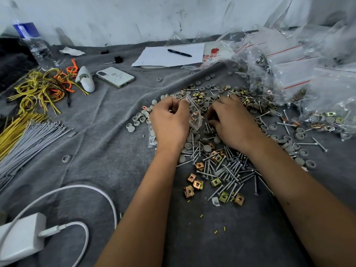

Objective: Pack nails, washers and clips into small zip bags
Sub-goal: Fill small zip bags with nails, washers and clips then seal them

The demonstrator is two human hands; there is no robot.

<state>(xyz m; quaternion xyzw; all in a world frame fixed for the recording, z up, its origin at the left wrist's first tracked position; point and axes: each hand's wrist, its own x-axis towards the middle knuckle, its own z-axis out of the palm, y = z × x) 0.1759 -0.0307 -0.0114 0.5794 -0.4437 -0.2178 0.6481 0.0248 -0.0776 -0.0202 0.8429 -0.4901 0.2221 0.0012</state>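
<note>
The left hand (169, 120) pinches a small zip bag (193, 112) by its upper edge, fingers curled round the plastic, probably so the mouth stays raised and ready to take parts from the other side. A few pieces seem to sit in the bag already. The right hand (231, 122) lies palm down just beside it with fingers bent into the loose hardware; whether they have closed on anything I cannot tell, since the fingertips are hidden.

Both hands work over the heap itself, which keeps every reach short: grey washers (204, 105) at the far side, nails (231, 170) nearer the person, brass-coloured clips (196, 184) scattered at the near edge.

All of it rests on a rumpled grey cloth (96, 141). To the right lie filled bags (289, 74); to the left cable ties (28, 141), a phone (115, 77) and a charger (21, 234). A scuffed white wall (134, 18) stands behind.
</note>
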